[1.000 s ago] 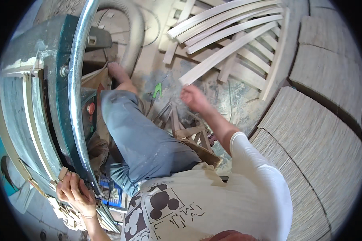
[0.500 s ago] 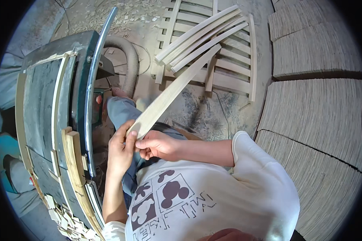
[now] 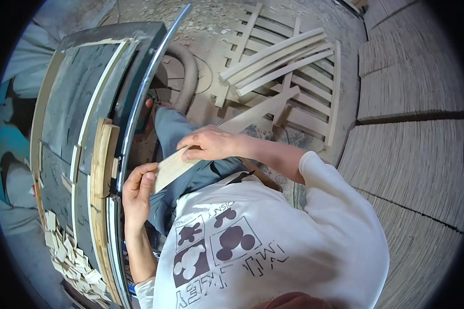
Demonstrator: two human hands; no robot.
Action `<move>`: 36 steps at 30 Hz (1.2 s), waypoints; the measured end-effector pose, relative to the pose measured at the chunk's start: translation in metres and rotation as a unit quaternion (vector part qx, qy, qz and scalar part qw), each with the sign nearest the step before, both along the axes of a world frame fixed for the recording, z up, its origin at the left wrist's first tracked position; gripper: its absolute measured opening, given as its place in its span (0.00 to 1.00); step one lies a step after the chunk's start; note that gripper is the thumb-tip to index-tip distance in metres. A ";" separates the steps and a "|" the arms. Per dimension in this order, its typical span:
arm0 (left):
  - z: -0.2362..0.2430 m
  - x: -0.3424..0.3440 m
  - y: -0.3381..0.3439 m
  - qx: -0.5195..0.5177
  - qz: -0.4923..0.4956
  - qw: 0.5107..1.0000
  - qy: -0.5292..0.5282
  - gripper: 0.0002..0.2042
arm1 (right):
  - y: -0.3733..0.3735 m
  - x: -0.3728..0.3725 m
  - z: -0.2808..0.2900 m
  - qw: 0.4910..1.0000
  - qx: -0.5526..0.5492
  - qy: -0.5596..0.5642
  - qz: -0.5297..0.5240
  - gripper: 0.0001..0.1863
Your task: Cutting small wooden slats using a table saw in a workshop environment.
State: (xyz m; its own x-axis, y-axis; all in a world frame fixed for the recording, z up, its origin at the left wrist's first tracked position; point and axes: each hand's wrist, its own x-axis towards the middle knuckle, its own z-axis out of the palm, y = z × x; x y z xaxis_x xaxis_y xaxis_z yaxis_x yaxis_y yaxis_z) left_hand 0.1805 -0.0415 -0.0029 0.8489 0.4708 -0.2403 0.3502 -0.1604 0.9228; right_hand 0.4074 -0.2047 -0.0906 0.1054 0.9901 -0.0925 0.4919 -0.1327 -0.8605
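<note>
Though slender, plank (image 3: 250,117) diagonal, away-right

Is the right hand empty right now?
No, the right hand grips the pale wooden strip, its thumb lying across the strip's flat face.

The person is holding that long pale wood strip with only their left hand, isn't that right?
Not quite: it isn't only the left hand. The head view shows the right hand on the long pale wood strip too, farther along it, while the left is at the near end.
</note>
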 end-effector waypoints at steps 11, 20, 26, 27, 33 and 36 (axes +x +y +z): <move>0.019 -0.120 0.005 0.213 0.248 0.943 -0.066 0.19 | 0.102 -0.036 0.099 0.954 0.207 -0.194 0.095 0.16; 0.005 -0.203 0.049 0.517 0.282 0.801 0.104 0.14 | 0.329 -0.053 0.128 0.890 0.276 -0.320 0.173 0.17; -0.007 -0.203 0.046 0.553 0.288 0.774 0.115 0.13 | 0.389 -0.076 0.076 0.915 0.183 -0.271 0.237 0.19; -0.006 -0.203 0.045 0.555 0.288 0.772 0.111 0.13 | 0.388 -0.077 0.073 0.924 0.151 -0.260 0.237 0.18; -0.011 -0.200 0.047 0.557 0.298 0.767 0.115 0.12 | 0.367 -0.080 0.065 0.885 0.197 -0.366 0.211 0.17; -0.011 -0.199 0.052 0.559 0.295 0.768 0.108 0.12 | 0.362 -0.079 0.063 0.894 0.189 -0.352 0.201 0.18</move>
